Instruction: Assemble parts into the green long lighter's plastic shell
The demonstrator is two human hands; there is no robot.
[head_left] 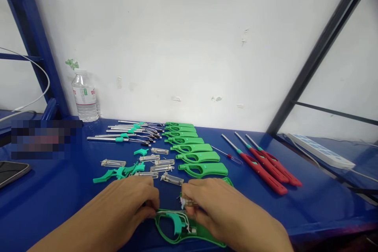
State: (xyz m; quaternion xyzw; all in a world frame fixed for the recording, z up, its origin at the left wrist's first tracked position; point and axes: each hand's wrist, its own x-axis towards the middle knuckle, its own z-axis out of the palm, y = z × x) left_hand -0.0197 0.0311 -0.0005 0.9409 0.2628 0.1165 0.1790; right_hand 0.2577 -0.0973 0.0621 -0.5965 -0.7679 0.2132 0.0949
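Observation:
A green lighter shell [206,236] lies at the table's front edge, with a teal trigger [177,223], white wires and a small dark part inside it. My left hand [137,199] is closed at the shell's left end, fingers pinched on the wire or rod there; the exact grip is hidden. My right hand [203,201] holds a clear fuel tank [189,202] between thumb and fingers, just above the shell. Behind my hands are several loose clear tanks [173,179], teal triggers [121,172] and a column of green shells [203,169].
Metal rods with wires [108,139] lie at the back left, near a water bottle [85,96]. A screwdriver [234,159] and red lighters [262,173] lie to the right, before a power strip [321,151]. A phone [12,171] is at far left.

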